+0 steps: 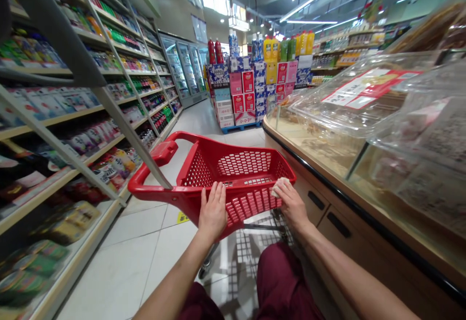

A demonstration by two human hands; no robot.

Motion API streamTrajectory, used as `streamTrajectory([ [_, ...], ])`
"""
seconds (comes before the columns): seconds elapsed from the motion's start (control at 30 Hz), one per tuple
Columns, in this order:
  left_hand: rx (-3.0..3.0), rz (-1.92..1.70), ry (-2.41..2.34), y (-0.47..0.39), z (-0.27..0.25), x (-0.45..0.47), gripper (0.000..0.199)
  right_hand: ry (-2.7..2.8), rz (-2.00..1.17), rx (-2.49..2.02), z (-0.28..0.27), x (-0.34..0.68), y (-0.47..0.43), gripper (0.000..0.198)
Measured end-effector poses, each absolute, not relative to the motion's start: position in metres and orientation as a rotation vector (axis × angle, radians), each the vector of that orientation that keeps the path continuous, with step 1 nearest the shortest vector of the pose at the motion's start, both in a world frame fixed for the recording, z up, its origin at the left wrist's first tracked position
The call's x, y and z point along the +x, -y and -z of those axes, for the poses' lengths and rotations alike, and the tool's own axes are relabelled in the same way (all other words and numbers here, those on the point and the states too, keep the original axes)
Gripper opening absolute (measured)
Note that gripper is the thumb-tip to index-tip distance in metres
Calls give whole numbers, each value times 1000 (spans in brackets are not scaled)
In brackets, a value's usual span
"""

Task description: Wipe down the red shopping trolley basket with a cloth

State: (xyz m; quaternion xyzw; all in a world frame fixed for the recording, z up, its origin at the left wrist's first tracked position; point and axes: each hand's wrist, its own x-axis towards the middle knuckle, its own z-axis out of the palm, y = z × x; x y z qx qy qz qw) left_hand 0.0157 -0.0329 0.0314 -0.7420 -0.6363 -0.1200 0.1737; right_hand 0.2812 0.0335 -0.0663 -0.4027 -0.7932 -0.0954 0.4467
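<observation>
A red plastic shopping cart (240, 191) stands side-on before me, its perforated basket holding nothing that I can see. My left hand (213, 209) grips the near rim, fingers close together over the edge. At the right end of that rim, my right hand (291, 206) is closed on a crumpled white cloth (281, 187), pressed against the basket's corner. The fingertips are partly hidden by the cloth. A grey metal bar (134, 140) rises from the cart's handle end to the upper left.
Shelves (105, 101) of packaged goods line the left. On the right, a wooden display counter (327, 150) carries clear plastic food boxes (338, 92) close to the cart. Stacked cartons (243, 92) topped with bottles stand ahead on a blue pallet (240, 128). White tiles (145, 247) cover the floor.
</observation>
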Motion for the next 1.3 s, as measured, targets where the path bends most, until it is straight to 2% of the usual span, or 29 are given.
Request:
streamTrajectory([
  [0.5,-2104,348,1822,34,-32,19,60,1908,222,-1162,87,309,-43,47],
  [0.8,-2036,268,1806,33,-27,17,60,1877,194,-1134,69,301,-47,46],
  [1.3,-2065,215,1798,36,-28,14,61,1961,190,-816,49,234,-17,38],
])
